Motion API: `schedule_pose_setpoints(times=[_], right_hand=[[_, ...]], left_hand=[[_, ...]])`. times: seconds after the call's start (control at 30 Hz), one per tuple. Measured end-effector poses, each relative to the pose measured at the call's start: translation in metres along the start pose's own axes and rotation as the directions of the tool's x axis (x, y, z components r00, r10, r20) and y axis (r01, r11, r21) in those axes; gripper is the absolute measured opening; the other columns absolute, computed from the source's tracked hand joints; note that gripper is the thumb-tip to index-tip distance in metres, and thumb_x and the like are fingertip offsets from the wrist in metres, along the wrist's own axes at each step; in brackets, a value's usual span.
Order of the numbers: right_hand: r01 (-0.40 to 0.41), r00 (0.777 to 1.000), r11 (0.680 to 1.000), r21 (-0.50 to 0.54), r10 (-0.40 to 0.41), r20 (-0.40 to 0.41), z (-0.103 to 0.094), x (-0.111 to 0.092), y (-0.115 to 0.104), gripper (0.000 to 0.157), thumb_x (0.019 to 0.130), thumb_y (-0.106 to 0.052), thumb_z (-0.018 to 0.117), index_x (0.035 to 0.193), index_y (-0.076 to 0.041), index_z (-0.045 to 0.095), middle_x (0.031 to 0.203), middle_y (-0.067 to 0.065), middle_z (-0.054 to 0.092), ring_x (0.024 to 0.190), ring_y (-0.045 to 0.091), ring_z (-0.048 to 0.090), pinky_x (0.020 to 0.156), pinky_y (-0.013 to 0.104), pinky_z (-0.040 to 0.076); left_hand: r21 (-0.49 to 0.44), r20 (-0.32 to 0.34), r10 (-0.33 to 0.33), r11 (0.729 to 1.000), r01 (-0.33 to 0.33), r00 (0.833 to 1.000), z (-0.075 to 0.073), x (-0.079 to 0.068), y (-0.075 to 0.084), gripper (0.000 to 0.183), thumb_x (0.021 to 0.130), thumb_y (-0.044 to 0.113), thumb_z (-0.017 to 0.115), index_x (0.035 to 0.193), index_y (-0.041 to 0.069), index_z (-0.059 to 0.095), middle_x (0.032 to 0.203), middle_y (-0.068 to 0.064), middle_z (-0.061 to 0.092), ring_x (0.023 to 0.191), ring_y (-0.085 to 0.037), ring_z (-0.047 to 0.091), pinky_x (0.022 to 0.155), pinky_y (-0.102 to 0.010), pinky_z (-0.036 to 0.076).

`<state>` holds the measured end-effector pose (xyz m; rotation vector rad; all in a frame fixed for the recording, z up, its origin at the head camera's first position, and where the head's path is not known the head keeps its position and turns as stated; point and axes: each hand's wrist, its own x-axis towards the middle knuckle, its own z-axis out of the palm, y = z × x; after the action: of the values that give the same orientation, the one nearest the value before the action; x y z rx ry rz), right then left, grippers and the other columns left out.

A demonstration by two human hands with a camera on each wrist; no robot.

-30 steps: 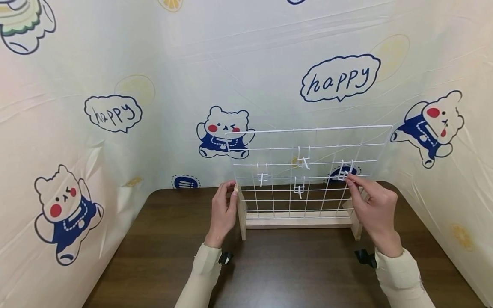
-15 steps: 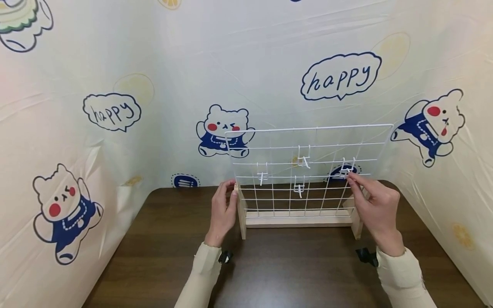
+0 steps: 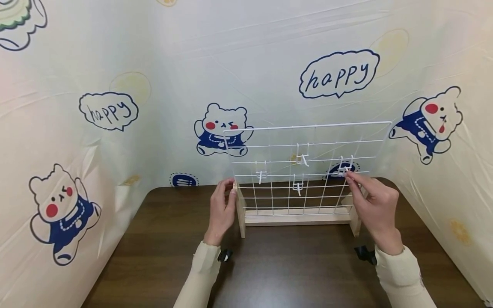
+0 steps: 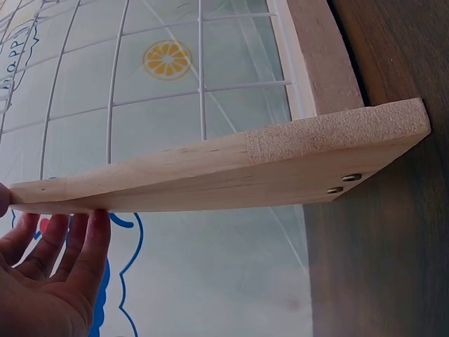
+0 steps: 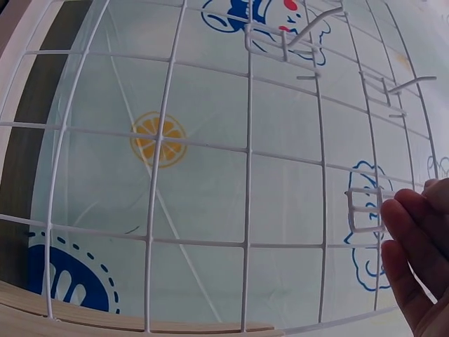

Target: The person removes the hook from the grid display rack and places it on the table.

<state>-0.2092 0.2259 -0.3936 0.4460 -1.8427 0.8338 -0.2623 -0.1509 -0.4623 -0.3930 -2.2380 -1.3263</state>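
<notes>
A white wire grid panel [image 3: 319, 141] stands upright on the table in a pale wooden stand [image 3: 296, 219]. My left hand [image 3: 222, 209] holds the upper part of the stand's left side board [image 3: 239, 214]; in the left wrist view, fingertips press the board [image 4: 210, 175] from one side, the thumb mostly cut off at the edge. With thumb and index finger, my right hand [image 3: 373, 205] pinches a white wire hook [image 3: 345, 164] at the grid's right side. That hook [image 5: 366, 210] sits against the wires in the right wrist view, its prong hidden by fingers.
Three more white hooks hang on the grid: an upper middle hook [image 3: 302, 160], a left hook [image 3: 261, 174] and a lower middle hook [image 3: 297, 187]. The dark wooden table [image 3: 285, 265] extends toward me. A printed cloth [image 3: 165, 128] surrounds its back and sides.
The head view has shifted slightly, so the scene sits a little higher and further left. Both hands keep their holds on the side board and the hook.
</notes>
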Motion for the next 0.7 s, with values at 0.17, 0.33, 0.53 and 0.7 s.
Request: schedule_pose_setpoints(times=[0.17, 0.33, 0.53, 0.7], right_hand=[[0.013, 1.000, 0.999, -0.033, -0.013, -0.006, -0.0014, -0.0007, 0.0003, 0.034, 0.076, 0.014, 0.082, 0.106, 0.000, 0.081, 0.096, 0.018, 0.081, 0.082, -0.002, 0.071, 0.077, 0.001, 0.042], [0.020, 1.000, 1.000, -0.015, -0.020, 0.000, -0.0007, -0.0012, -0.0013, 0.035, 0.075, 0.015, 0.081, 0.107, -0.001, 0.081, 0.097, 0.018, 0.081, 0.091, -0.016, 0.064, 0.078, 0.000, 0.041], [0.037, 0.999, 0.999, -0.022, -0.037, 0.018, 0.0007, -0.0018, -0.0050, 0.034, 0.075, 0.014, 0.081, 0.106, 0.001, 0.081, 0.098, 0.018, 0.081, 0.077, 0.013, 0.073, 0.075, 0.003, 0.042], [0.069, 0.997, 0.997, -0.028, -0.068, 0.020, 0.0004, -0.0013, -0.0060, 0.032, 0.074, 0.014, 0.081, 0.104, 0.002, 0.081, 0.094, 0.019, 0.081, 0.068, 0.032, 0.070, 0.068, 0.010, 0.043]], left_hand=[[-0.003, 0.001, 0.011, 1.000, -0.011, 1.000, 0.0001, 0.0007, -0.0002, 0.029, 0.109, 0.019, 0.051, 0.135, 0.008, 0.060, 0.128, -0.012, 0.066, 0.115, -0.027, 0.066, 0.088, -0.051, 0.060], [0.004, -0.003, 0.015, 1.000, -0.015, 1.000, -0.0004, 0.0007, 0.0007, 0.029, 0.109, 0.020, 0.051, 0.135, 0.009, 0.060, 0.128, -0.011, 0.066, 0.115, -0.027, 0.066, 0.088, -0.048, 0.061], [0.004, -0.005, 0.005, 1.000, -0.005, 1.000, -0.0013, -0.0015, 0.0012, 0.029, 0.109, 0.018, 0.052, 0.135, 0.008, 0.060, 0.129, -0.011, 0.066, 0.115, -0.026, 0.066, 0.088, -0.047, 0.061], [0.005, 0.000, -0.003, 1.000, 0.003, 1.000, -0.0013, -0.0006, 0.0019, 0.029, 0.110, 0.019, 0.051, 0.135, 0.009, 0.060, 0.129, -0.010, 0.066, 0.116, -0.024, 0.066, 0.088, -0.045, 0.061]])
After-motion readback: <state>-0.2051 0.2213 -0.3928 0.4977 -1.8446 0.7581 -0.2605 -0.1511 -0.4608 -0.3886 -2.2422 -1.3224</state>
